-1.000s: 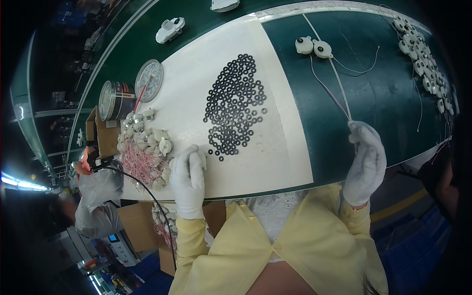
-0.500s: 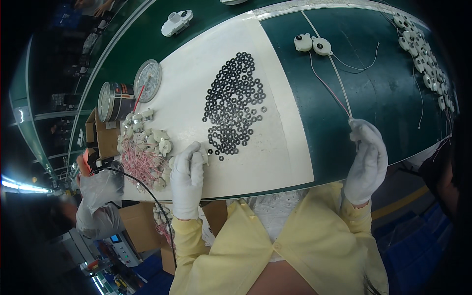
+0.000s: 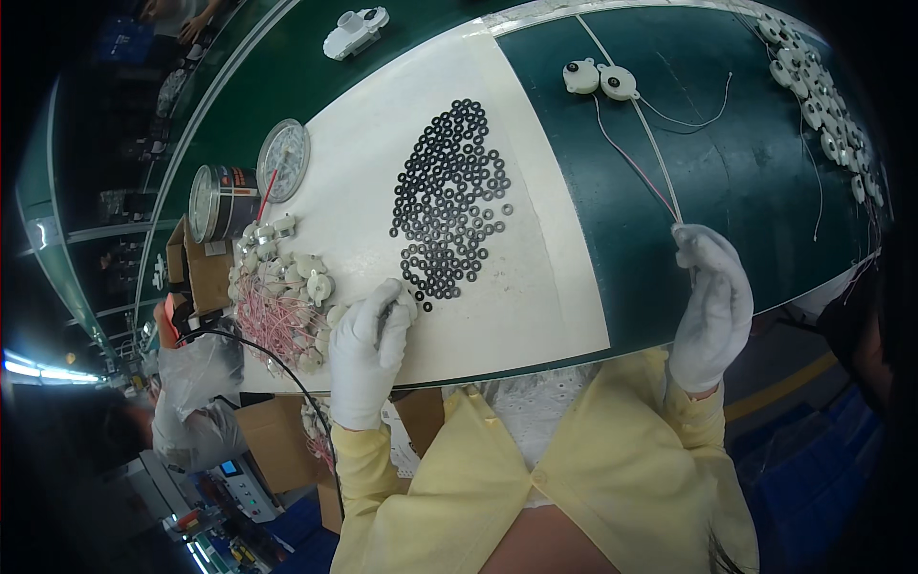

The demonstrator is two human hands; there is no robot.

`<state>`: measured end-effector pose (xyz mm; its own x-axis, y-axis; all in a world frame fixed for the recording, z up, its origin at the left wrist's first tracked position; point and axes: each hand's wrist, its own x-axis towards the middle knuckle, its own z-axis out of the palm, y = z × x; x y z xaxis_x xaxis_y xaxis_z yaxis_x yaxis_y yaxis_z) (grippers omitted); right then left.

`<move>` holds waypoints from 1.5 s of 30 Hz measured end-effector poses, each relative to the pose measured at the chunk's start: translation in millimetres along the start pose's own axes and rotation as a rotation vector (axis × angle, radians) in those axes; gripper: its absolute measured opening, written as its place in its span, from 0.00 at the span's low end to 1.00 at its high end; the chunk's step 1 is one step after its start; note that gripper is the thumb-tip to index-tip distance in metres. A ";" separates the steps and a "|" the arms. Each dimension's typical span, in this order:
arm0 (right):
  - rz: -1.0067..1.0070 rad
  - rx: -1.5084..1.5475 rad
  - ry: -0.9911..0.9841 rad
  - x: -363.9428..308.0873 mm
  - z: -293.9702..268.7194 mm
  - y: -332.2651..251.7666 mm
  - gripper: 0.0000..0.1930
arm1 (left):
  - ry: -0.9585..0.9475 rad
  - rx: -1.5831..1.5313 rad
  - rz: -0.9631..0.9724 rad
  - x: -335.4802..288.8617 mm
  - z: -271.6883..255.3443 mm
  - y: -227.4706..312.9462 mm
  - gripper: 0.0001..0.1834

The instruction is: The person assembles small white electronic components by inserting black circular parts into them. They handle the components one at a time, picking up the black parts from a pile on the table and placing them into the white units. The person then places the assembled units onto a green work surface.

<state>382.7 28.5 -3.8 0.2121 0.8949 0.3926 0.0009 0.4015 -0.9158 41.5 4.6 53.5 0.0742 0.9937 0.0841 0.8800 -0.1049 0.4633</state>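
L hand (image 3: 368, 344) grips wht pc (image 3: 409, 304) nr blk rings (image 3: 449, 206); R hand (image 3: 712, 301) pinches lead (image 3: 652, 187) off wht disc (image 3: 579, 77).

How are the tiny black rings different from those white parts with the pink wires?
The black rings have holes; the white parts trail pink wires. Each ring is smaller than a white part. The rings lie mostly spread out; the white parts are heaped. Both are on the white sheet.

Orange print (image 3: 239, 176) on dark can (image 3: 239, 215), label (image 3: 215, 248) on cardboard box (image 3: 208, 275): none legible.
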 end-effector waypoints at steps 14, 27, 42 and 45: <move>0.001 0.008 -0.008 0.2 0.6 -1.8 0.17 | 0.010 0.175 0.323 7.9 4.0 -5.8 0.22; -0.037 0.018 -0.025 2.6 0.1 -0.2 0.16 | -0.199 0.421 0.282 9.4 -18.7 14.7 0.17; -0.060 -0.107 -0.020 0.2 1.1 -6.6 0.14 | -0.237 0.150 0.127 0.0 -14.6 11.5 0.10; -0.296 -0.336 -0.084 -1.4 5.1 -16.6 0.15 | -0.154 -0.219 -0.148 -21.2 3.9 -1.0 0.12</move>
<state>377.3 21.6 11.2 0.0753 0.7693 0.6345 0.3698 0.5694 -0.7342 40.8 -16.3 47.8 0.0374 0.9914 -0.1252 0.7655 0.0521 0.6413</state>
